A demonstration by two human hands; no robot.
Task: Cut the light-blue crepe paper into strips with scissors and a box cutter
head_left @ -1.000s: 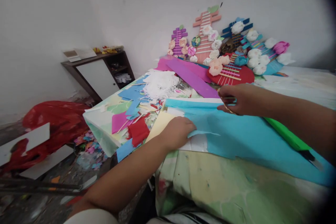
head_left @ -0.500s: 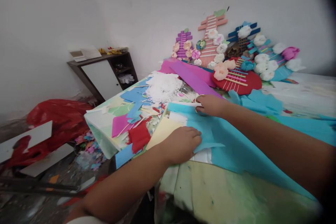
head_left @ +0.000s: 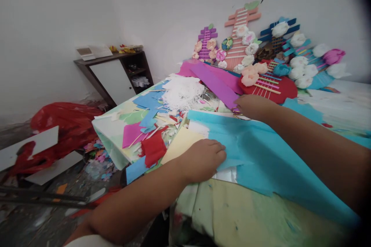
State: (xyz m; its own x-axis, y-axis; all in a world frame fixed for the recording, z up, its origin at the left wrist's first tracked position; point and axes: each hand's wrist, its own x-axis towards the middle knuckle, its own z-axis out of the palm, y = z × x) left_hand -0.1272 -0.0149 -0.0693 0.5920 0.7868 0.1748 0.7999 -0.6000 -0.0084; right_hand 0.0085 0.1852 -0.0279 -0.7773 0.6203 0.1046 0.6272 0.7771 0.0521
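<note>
A large sheet of turquoise crepe paper spreads over the front of the table, with a white sheet partly showing beneath it. My left hand presses on its left part, fingers curled down against the paper. At the paper's far edge, my right hand is closed around what look like scissors; their gold-coloured loops show by the fingers, and the blades are hard to make out. A pale yellow sheet lies beside my left hand.
Purple paper and a pile of white shredded paper lie behind. Flower-decorated stick crafts lean on the wall. Red and magenta scraps lie left. A low cabinet and a red plastic bag stand beyond.
My right hand has moved right and slightly away along the far edge of the turquoise paper, where the paper now lies flatter. My left hand stays almost in place.
</note>
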